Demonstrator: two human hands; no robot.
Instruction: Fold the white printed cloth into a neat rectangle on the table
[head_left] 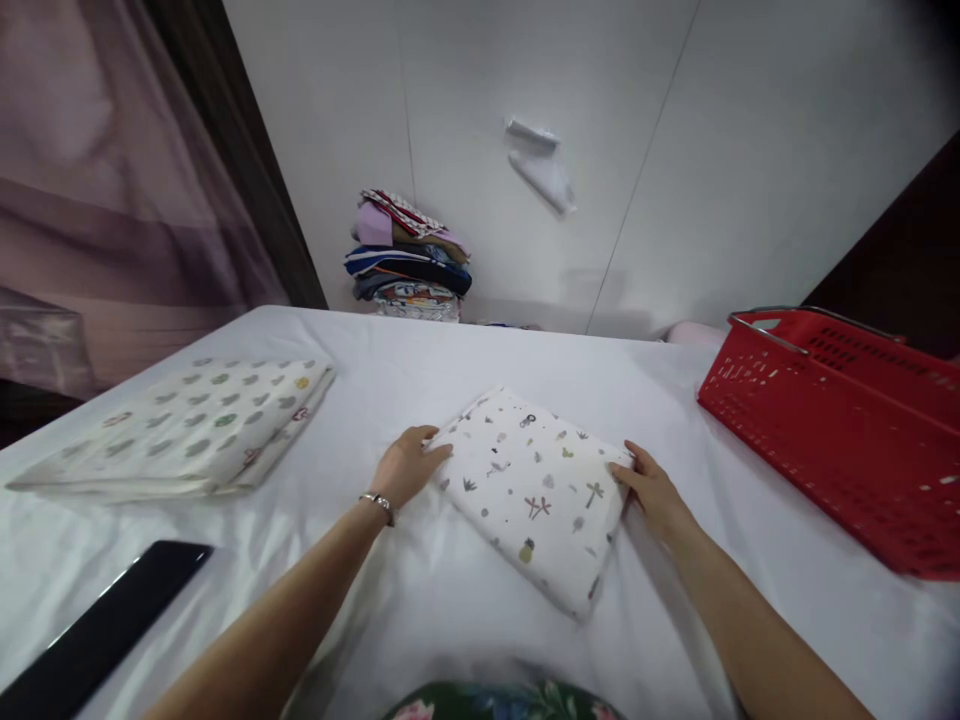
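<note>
In front of me a folded white cloth lies at an angle on the white sheet, printed with small palm trees, pineapples and birds. My left hand pinches its left corner between thumb and fingers, and a bracelet circles that wrist. At the opposite corner, my right hand grips the edge with the thumb on top and fingers behind. Further left rests another folded cloth, cream with rows of grey, green and yellow motifs; neither hand touches it.
A red plastic basket with metal handles stands on the right. Near the lower left lies a flat black glossy object. Beyond the far edge of the white sheet, a pile of folded clothes sits against the pale wall. A curtain hangs at left.
</note>
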